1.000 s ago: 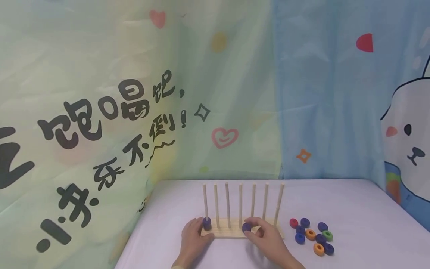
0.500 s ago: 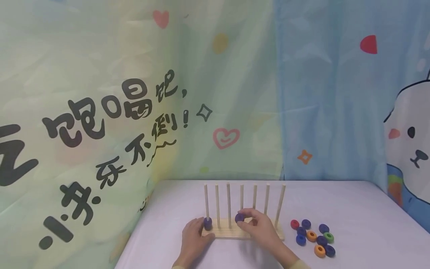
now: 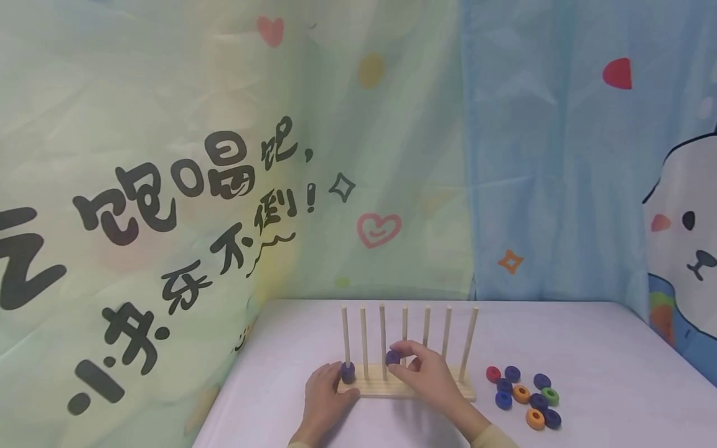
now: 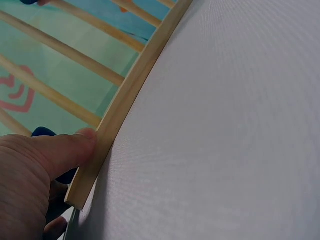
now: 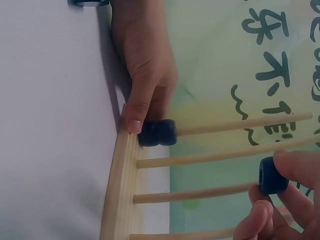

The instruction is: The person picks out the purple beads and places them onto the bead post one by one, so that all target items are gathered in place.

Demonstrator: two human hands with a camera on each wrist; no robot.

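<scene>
A wooden peg board (image 3: 383, 391) with several upright pegs stands on the table. My left hand (image 3: 326, 398) grips its left end, the thumb against the front edge in the left wrist view. Two dark blue beads (image 5: 157, 132) are stacked at the foot of the leftmost peg, beside that hand. Between thumb and fingers, my right hand (image 3: 430, 378) pinches another dark blue bead (image 5: 272, 176). In the head view this bead is raised above the base, near the third peg from the left; whether it touches a peg I cannot tell.
Loose beads lie in a group right of the board: a red bead (image 3: 493, 374), a green bead (image 3: 551, 396), orange beads (image 3: 535, 419) and several blue ones (image 3: 503, 400). A white cloth covers the table (image 3: 605, 348). Printed curtains (image 3: 386, 155) hang behind it.
My right hand has moved left and upward with the blue bead, from low before the middle pegs to near the third peg. The left hand keeps its grip on the board.
</scene>
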